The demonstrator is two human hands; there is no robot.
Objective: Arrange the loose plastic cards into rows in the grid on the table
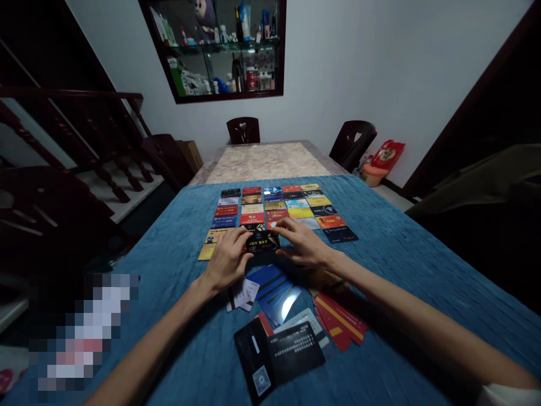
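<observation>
A black card with gold lettering and "VIP" on it [264,242] is pinched at its two sides between my hands, at the near edge of the laid-out cards. My left hand [230,252] grips its left end with thumb and fingers. On its right end are the fingers of my right hand [303,239], closed in the same way. Beyond it, cards of many colours lie in rows and columns [275,206]. Below my hands are loose piles: blue cards [270,287], white cards [243,294], red cards [340,316] and black cards [296,352].
A blue cloth [393,282] covers the near part of the table, with its patterned top [274,160] bare at the far end. Dark chairs [353,144] stand around it. On the far wall is a glass-shelved cabinet [224,45]; a wooden railing [71,93] runs at left.
</observation>
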